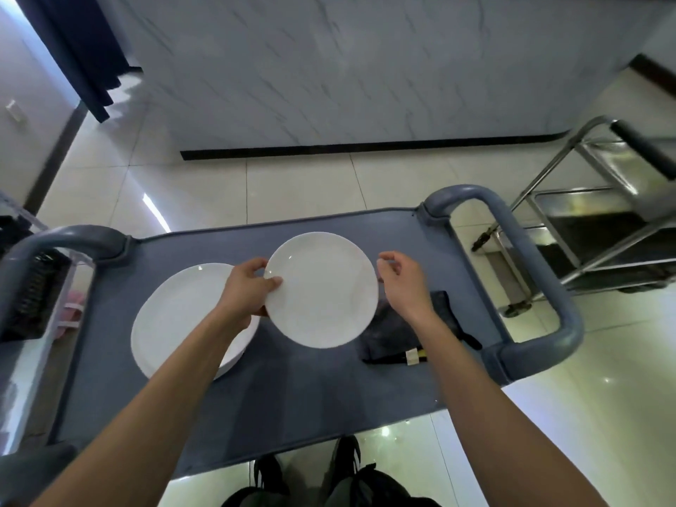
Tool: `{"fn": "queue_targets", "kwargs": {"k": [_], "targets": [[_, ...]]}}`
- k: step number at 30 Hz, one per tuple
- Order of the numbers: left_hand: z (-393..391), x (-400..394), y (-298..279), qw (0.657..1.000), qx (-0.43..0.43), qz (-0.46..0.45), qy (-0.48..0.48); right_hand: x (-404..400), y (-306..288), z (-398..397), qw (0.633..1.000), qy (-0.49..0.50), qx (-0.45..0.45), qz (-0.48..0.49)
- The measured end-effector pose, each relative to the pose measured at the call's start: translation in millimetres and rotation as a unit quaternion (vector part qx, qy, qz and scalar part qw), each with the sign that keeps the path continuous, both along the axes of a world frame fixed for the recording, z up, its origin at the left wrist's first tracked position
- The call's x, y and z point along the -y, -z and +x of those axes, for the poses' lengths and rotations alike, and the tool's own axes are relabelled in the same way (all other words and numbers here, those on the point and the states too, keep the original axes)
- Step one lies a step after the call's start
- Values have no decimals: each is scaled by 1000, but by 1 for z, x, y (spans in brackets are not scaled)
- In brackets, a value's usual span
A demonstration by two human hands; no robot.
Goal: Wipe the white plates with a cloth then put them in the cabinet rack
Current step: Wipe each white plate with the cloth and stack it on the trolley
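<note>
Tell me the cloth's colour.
Dark grey cloth, lying on the blue-grey cart; head view.

Head camera — looking steeply down, close over cart (329, 415).

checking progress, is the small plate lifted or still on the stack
Lifted. The left hand pinches the small plate by its rim, off to the right of the stack, above the cart.

Back-of-house service area, likely restaurant or hotel. Glossy cream floor tiles (300, 184) throughout, marble-look wall panels (329, 67) with dark skirting. Grey plastic service trolley (292, 397) with looped handles at both ends, carrying a stack of plain white plates (175, 323). Stainless steel cart (600, 214) parked just beside it, right. Dark curtain (80, 49) hanging at upper left.
</note>
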State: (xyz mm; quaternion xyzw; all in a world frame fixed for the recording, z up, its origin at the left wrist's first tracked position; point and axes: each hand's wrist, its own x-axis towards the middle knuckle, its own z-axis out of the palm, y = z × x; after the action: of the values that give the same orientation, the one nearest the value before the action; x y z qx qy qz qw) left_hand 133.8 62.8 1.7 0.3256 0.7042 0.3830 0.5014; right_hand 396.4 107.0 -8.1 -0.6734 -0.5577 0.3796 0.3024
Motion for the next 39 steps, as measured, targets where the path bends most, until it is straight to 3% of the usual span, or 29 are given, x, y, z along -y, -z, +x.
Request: {"fn": "queue_targets", "kwargs": {"k": [6, 9, 13, 26, 31, 39], "targets": [[9, 0, 5, 1000, 14, 0, -23, 32, 43, 32, 993, -13, 105, -53], [13, -1, 11, 999, 32, -5, -34, 42, 63, 42, 958, -79, 256, -103], [16, -1, 19, 999, 33, -11, -39, 51, 78, 47, 913, -169, 329, -170], [14, -2, 28, 998, 20, 5, -58, 58, 88, 45, 870, -240, 400, -158], [14, -2, 25, 998, 21, 12, -64, 71, 91, 38, 880, -203, 414, -113], [15, 1, 18, 997, 28, 20, -73, 80, 97, 43, 920, -157, 354, -60]]}}
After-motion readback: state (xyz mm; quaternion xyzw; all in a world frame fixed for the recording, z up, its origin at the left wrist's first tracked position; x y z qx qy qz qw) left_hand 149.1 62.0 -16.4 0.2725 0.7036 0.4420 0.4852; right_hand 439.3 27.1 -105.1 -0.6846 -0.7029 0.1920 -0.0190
